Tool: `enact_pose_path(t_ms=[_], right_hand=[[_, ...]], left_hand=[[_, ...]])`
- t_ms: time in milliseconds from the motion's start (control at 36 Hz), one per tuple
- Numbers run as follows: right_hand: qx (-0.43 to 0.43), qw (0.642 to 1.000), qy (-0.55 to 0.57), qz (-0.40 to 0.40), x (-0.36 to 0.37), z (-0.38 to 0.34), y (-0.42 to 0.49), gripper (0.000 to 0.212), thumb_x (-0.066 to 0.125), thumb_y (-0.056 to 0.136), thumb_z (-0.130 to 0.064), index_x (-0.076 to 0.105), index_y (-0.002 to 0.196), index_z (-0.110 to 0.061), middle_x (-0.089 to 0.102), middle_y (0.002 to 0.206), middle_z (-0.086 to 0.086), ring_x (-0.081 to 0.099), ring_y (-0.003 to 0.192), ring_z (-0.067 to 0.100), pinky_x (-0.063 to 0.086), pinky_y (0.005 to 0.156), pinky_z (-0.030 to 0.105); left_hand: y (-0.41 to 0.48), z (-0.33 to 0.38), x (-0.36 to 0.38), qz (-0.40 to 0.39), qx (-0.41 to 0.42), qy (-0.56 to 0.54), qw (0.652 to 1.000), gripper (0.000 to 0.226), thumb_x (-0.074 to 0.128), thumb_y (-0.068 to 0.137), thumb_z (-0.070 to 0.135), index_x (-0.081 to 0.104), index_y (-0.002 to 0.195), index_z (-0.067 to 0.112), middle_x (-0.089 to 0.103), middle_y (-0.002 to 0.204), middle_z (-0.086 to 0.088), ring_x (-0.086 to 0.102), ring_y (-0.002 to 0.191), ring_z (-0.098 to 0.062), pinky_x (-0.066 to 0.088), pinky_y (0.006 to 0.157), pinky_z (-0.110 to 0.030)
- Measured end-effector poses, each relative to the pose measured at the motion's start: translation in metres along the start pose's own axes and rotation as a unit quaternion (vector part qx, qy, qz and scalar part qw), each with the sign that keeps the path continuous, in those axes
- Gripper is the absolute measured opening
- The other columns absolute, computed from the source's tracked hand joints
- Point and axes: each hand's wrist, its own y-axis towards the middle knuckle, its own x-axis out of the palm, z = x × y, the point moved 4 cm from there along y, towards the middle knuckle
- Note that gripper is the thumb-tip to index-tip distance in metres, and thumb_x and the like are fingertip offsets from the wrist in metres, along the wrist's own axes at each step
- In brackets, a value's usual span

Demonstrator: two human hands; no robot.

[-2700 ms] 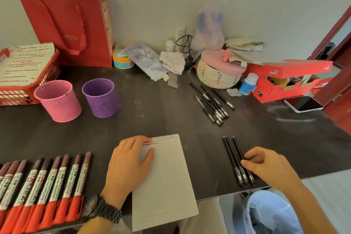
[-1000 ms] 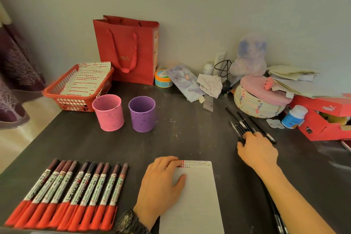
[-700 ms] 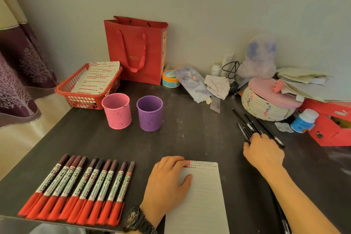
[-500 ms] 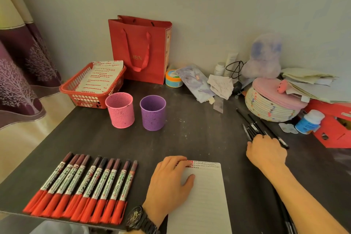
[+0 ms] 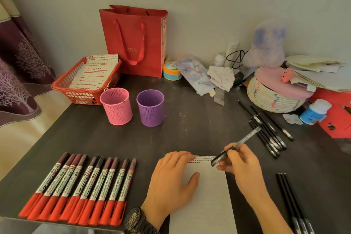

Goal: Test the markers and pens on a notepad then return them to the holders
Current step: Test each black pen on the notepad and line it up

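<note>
Dark tabletop (image 5: 190,129) across most of the view. At its far edge, against the wall, an upright red paper bag (image 5: 133,43); left of that, a red basket (image 5: 76,93) with marked sheets inside; far right, a round woven basket (image 5: 273,100) under a pink lid.

Near centre, a white notepad (image 5: 207,199), with rows of small red and black marks along its far edge. Near left, a row of red-capped markers (image 5: 81,186) lying side by side, caps toward the near edge. Beyond them, standing upright just apart: pink holder (image 5: 116,106) on the left, purple holder (image 5: 151,108) on the right.

Left hand (image 5: 171,182) flat on the notepad's left part, fingers straight and close together at the far edge, thumb spread out on the paper; dark wristwatch (image 5: 138,220) on that wrist.

Right hand (image 5: 241,165) over the notepad's far right corner, fingers and thumb curled and pinched round a black pen (image 5: 237,145) low on its barrel. Pen slanted: pale end up and to the far right, clear of the fingers; dark end poking out below them, down-left, right at the rows of marks. Contact with the paper: cannot tell.

On the right, a loose cluster of black pens (image 5: 266,129) near the woven basket; nearer, right of the forearm, three more black pens (image 5: 290,199) side by side.
</note>
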Motion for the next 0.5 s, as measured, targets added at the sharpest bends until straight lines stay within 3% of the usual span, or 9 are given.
enact_pose_path(t_ms=[56,139,278,389,500], right_hand=[[-0.001,0.999,0.050,-0.009,0.009,0.004,-0.015,0.020,0.054,0.094,0.007,0.067,0.092,-0.007,0.071,0.076,0.007,0.071,0.069,0.022,0.061,0.062,0.030],[-0.040,0.998,0.039,-0.034,0.020,0.011,-0.030,0.023,0.060,0.090,0.012,0.071,0.089,-0.009,0.073,0.081,0.009,0.070,0.070,0.023,0.059,0.063,0.028],[-0.087,0.994,-0.010,-0.065,0.024,0.012,-0.038,0.022,0.072,0.087,-0.001,0.076,0.097,-0.020,0.077,0.093,0.000,0.072,0.082,0.015,0.056,0.067,0.021],[-0.100,0.990,0.009,-0.094,0.024,0.009,-0.040,0.016,0.073,0.086,-0.020,0.077,0.102,-0.022,0.077,0.099,0.000,0.071,0.086,0.012,0.053,0.069,0.016],[-0.089,0.990,0.020,-0.104,0.024,0.009,-0.041,0.017,0.067,0.089,-0.024,0.077,0.101,-0.029,0.076,0.093,0.000,0.069,0.074,0.011,0.051,0.062,0.015]], left_hand=[[-0.001,0.003,-0.002,0.000,0.019,-0.010,1.000,0.043,0.053,0.087,0.063,0.051,0.124,0.042,0.051,0.126,0.029,0.043,0.122,0.005,0.034,0.100,-0.019],[-0.003,0.009,-0.003,-0.016,0.050,-0.003,0.999,0.051,0.048,0.089,0.071,0.053,0.127,0.039,0.054,0.127,0.026,0.046,0.120,0.003,0.035,0.099,-0.018],[-0.001,0.014,-0.003,-0.020,0.094,0.028,0.995,0.042,0.042,0.099,0.059,0.064,0.122,0.030,0.063,0.118,0.018,0.056,0.108,-0.004,0.044,0.087,-0.022],[-0.002,0.016,-0.003,0.010,0.106,0.040,0.993,0.034,0.041,0.102,0.045,0.067,0.103,0.022,0.065,0.099,0.010,0.057,0.087,-0.011,0.048,0.069,-0.030],[-0.002,0.019,-0.004,0.046,0.110,0.052,0.991,0.036,0.042,0.101,0.040,0.054,0.074,0.018,0.051,0.071,0.007,0.042,0.064,-0.012,0.039,0.054,-0.030]])
